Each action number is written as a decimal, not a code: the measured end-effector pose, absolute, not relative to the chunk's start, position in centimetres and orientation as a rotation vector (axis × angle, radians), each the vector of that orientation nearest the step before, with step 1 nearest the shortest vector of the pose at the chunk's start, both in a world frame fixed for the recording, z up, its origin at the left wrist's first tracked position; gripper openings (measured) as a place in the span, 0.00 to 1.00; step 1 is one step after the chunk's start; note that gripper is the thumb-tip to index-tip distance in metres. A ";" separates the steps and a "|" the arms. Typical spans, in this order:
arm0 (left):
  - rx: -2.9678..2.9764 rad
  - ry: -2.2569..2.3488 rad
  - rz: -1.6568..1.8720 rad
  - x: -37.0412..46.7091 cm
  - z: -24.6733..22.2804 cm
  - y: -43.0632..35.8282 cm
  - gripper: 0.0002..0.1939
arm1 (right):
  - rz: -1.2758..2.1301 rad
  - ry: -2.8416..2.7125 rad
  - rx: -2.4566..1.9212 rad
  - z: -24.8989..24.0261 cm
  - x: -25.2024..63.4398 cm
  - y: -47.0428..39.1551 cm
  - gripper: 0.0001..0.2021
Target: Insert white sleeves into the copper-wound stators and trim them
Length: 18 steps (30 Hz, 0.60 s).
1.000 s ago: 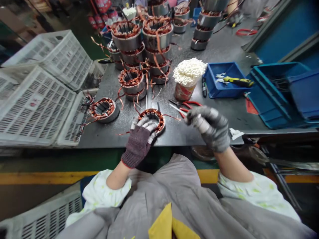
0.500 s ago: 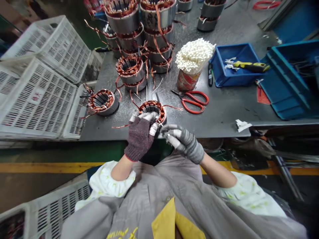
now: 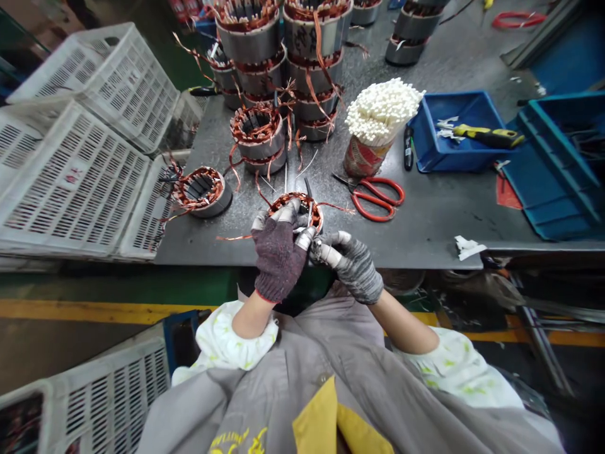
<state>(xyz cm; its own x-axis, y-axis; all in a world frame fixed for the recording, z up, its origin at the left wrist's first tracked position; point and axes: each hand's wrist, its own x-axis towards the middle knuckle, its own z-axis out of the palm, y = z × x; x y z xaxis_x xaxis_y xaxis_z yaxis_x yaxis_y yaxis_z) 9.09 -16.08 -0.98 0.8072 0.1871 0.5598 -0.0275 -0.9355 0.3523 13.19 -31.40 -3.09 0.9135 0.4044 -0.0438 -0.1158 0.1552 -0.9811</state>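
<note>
A copper-wound ring (image 3: 317, 217) lies at the table's front edge, with loose copper leads and a dark sleeve sticking out of it. My left hand (image 3: 282, 249), in a dark maroon glove with white-taped fingertips, grips its near left side and covers part of the windings. Close beside it, at the ring's near right side, my right hand (image 3: 347, 261) wears a grey glove. Its taped fingers are pinched together; whatever lies between them is too small to make out.
Stacked wound rings (image 3: 258, 82) stand behind; another ring (image 3: 201, 192) sits left. Red-handled scissors (image 3: 378, 198), a tin of white sticks (image 3: 366, 157), a blue bin (image 3: 425, 151) and a teal bin (image 3: 543, 189) are to the right. White crates (image 3: 89, 183) flank the table's left.
The view has shifted, so the table's contents appear slightly further right. My left fingers have moved over the ring's opening, and my right hand's fingers have drawn closer to my left thumb.
</note>
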 end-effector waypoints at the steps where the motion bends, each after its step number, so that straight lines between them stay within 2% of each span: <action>1: 2.604 0.087 0.876 9.2 -0.9 -16.1 0.16 | 0.390 -0.236 -1.361 -3.1 13.3 -31.3 0.15; 5: 2.510 -0.085 0.928 9.3 -0.8 -15.8 0.07 | 0.409 -0.211 -1.389 -2.6 14.0 -31.3 0.15; 10: 2.584 -0.205 0.922 8.7 -0.8 -15.4 0.10 | 0.309 -0.374 -1.590 -2.7 14.8 -31.2 0.13; 14: 2.606 -0.248 0.860 8.3 -0.7 -15.2 0.13 | 0.079 -0.600 -1.788 -3.3 15.8 -31.3 0.10; 18: 2.618 -0.293 0.841 8.3 -0.8 -15.1 0.10 | -0.159 -0.936 -1.977 -2.7 16.5 -32.2 0.11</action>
